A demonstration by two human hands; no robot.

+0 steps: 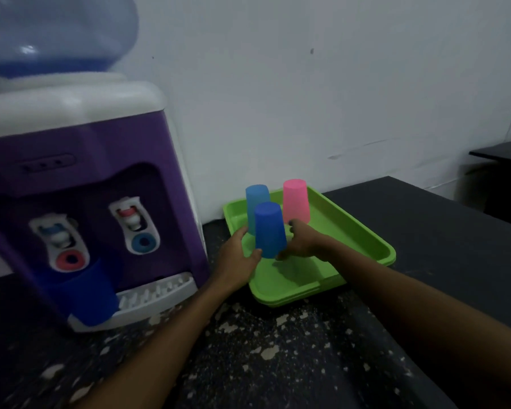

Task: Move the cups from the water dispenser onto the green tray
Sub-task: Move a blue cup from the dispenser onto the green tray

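A dark blue cup (269, 230) is held upside down just over the green tray (363, 228), gripped from both sides by my left hand (239, 258) and my right hand (303, 242). Behind it on the tray stand a light blue cup (255, 199) and a pink cup (296, 200), both upside down. Another dark blue cup (90, 293) stands upright on the drip tray of the purple water dispenser (80, 202), under its left tap.
The dispenser carries a big blue water bottle (53, 33) and stands at the left on a dark speckled counter (278, 358). A white wall (322, 84) rises right behind the tray. A second dark table (502, 152) sits at the far right.
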